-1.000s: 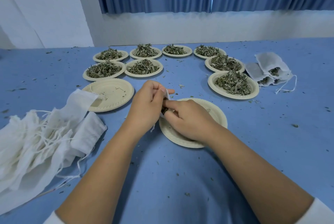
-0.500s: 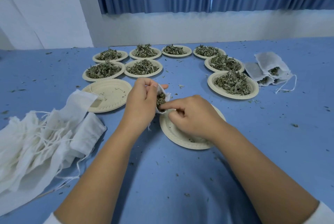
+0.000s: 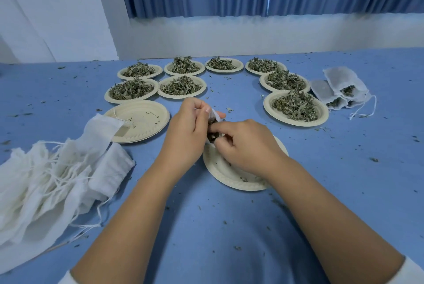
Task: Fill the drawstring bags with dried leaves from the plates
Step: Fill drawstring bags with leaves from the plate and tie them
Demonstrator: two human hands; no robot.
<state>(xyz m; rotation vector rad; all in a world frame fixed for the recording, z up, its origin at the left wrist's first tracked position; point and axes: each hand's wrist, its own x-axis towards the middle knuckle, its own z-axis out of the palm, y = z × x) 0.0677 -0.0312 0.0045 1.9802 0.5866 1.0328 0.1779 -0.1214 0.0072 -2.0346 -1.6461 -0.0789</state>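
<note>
My left hand (image 3: pixel 185 132) grips a small white drawstring bag (image 3: pixel 215 116) with its mouth open toward the right, dark dried leaves showing inside. My right hand (image 3: pixel 245 146) has its fingers curled at the bag's mouth, pinching dried leaves against it. Both hands hover over a nearly bare paper plate (image 3: pixel 229 176) with a few leaf scraps. Most of the bag is hidden behind my fingers.
Several paper plates heaped with dried leaves (image 3: pixel 296 107) ring the far side of the blue table (image 3: pixel 344 192). Another bare plate (image 3: pixel 142 121) lies at the left. A pile of unfilled white bags (image 3: pixel 52 180) sits at the near left; filled bags (image 3: pixel 339 88) lie at the far right.
Both hands lifted slightly off the plate. The bag rose and its open mouth turned more into view, and my right fingers moved from the plate up to the mouth.
</note>
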